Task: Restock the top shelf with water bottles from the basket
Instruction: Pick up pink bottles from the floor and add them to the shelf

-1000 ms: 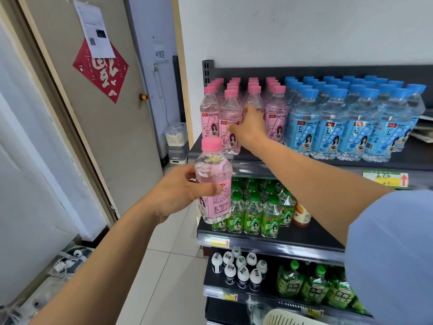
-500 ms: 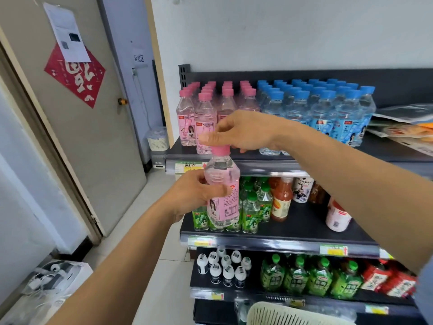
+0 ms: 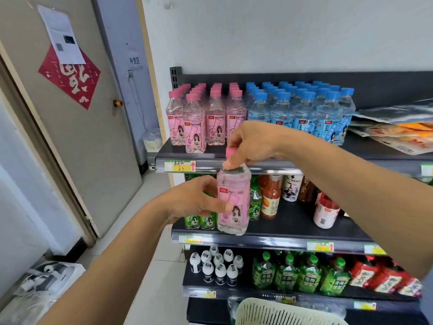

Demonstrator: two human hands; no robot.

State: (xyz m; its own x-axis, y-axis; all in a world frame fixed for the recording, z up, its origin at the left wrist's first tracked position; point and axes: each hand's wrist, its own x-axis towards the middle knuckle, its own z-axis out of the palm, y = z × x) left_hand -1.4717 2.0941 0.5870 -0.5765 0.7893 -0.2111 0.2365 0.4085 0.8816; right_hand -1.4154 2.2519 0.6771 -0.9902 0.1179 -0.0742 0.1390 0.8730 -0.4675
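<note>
While left hand [image 3: 194, 200] grips one pink bottle [image 3: 233, 207], right hand [image 3: 253, 141] pinches cap [image 3: 230, 152].

Colours I log from the head view:
- Peach soda bottle [image 3: 233, 202], before the top shelf's front edge: clear body, pink cap, pink label with dark lettering and a printed figure.
- Top shelf [image 3: 212, 155]: charcoal.
- Price tag [image 3: 179, 166], front edge near the left corner: green and yellow, red arrow.
- Pink-capped bottles [image 3: 206, 118], left end: clear, matching pink labels.
- Blue-capped bottles [image 3: 302, 113], beside them: clear, pale blue labels.
- Packets [image 3: 398, 134], right end: orange, white, grey.
- Tea bottles [image 3: 307, 275], lower shelf: green caps and labels.
- Small bottles [image 3: 218, 266], same shelf's left end: white and black.
- Basket [image 3: 281, 313]: cream, slotted lattice.
- Door [image 3: 98, 160]: beige.
- Diamond poster [image 3: 70, 78]: red, white characters.
</note>
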